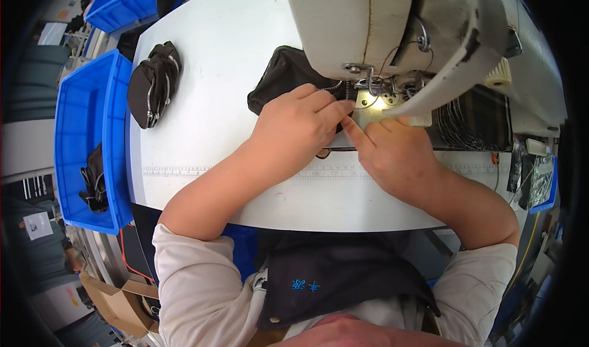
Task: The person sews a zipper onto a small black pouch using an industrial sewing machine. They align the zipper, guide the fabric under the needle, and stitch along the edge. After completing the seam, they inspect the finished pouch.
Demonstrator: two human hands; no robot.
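Note:
A dark zippered pouch (283,74) lies on the white table at the needle area of a sewing machine (368,28). Closed over the pouch's near right side, my left hand (300,123) pinches its fabric just left of the lit needle plate (369,101). My right hand (396,154) is bent in from the other side, its index fingertip meeting the left fingers at the dark fabric. The other right fingers curl close to the plate; whatever they press or hold is hidden beneath them. Part of the pouch's zipper shows above my left fingers.
Another dark zippered pouch (153,84) rests at the table's left. Beyond that edge stands a blue bin (113,181) with a dark item inside. A printed ruler strip (202,170) crosses the table near me. Dark material with loose threads (457,123) lies right of the needle.

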